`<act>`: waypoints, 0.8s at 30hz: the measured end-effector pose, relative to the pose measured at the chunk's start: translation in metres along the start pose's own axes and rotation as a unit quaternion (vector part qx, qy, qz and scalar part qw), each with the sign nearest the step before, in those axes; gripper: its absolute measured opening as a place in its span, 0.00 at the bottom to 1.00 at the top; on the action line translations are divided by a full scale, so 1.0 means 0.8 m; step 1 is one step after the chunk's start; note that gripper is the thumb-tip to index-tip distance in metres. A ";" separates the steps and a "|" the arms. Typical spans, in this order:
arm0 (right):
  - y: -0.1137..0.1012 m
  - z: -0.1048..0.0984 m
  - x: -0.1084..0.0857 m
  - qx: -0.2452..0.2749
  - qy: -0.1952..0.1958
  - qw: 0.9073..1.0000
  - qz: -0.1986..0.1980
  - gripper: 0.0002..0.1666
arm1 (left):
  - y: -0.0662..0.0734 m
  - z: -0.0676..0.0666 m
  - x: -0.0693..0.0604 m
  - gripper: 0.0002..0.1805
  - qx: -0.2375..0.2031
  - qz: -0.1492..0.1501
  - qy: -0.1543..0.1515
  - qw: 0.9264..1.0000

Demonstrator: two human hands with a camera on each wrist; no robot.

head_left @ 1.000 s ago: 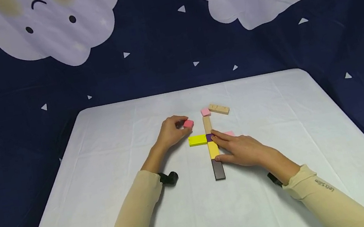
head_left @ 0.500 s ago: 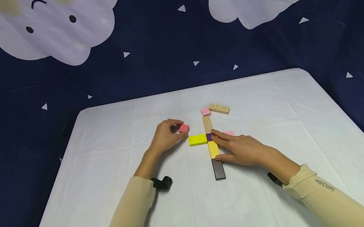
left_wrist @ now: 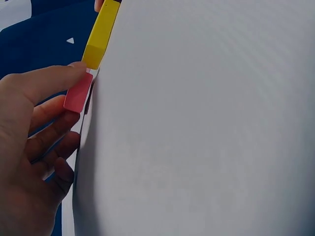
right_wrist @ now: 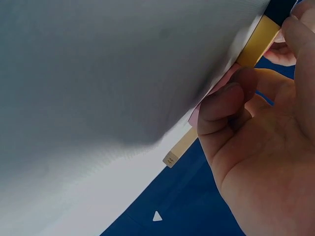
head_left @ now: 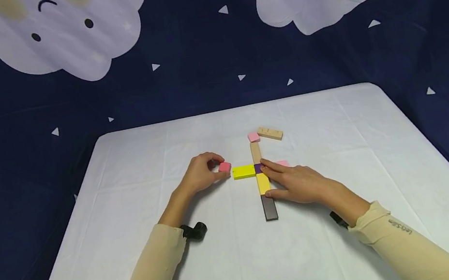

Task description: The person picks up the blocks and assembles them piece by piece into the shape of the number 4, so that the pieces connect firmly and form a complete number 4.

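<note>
While the purple block (head_left: 257, 169) is touched by the extended fingers of the right hand (head_left: 297, 183), whose thumb is set below it where the gold block (head_left: 264, 183) and dark block (head_left: 269, 207) meet, presumably so the joints are steadied, nothing is grasped there. Left of the purple block, just past the lime block (head_left: 244, 172), the red block (head_left: 224, 167) is pinched by opposite sides in the left hand (head_left: 203, 172), apparently so its end is left free.
</note>
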State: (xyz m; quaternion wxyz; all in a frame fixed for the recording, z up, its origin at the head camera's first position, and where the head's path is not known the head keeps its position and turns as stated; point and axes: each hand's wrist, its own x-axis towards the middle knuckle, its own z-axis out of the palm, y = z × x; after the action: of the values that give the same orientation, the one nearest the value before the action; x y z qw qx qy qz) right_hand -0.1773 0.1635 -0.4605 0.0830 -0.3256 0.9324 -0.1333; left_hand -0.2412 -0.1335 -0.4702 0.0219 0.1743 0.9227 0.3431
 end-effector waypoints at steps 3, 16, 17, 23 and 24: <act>0.000 0.000 0.000 -0.001 0.002 1.000 -0.002 0.45 | -0.001 -0.002 -0.004 0.22 -0.002 0.006 -0.006 1.000; -0.001 0.000 -0.001 -0.002 0.001 1.000 -0.004 0.45 | -0.005 -0.003 -0.012 0.21 -0.011 0.021 -0.022 0.999; -0.001 -0.001 -0.001 -0.002 0.001 1.000 -0.005 0.45 | -0.005 -0.003 -0.012 0.20 -0.010 0.022 -0.024 0.999; 0.000 0.000 0.000 -0.001 -0.005 1.000 -0.001 0.46 | -0.005 -0.002 -0.013 0.20 -0.002 0.031 -0.031 0.999; 0.000 0.000 0.000 -0.001 -0.005 1.000 0.000 0.46 | -0.005 -0.002 -0.013 0.21 0.000 0.032 -0.032 0.999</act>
State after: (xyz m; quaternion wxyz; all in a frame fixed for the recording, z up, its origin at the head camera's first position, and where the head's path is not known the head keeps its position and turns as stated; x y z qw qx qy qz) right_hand -0.1775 0.1634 -0.4604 0.0873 -0.3265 0.9321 -0.1306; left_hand -0.2331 -0.1406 -0.4722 0.0399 0.2148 0.9155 0.3379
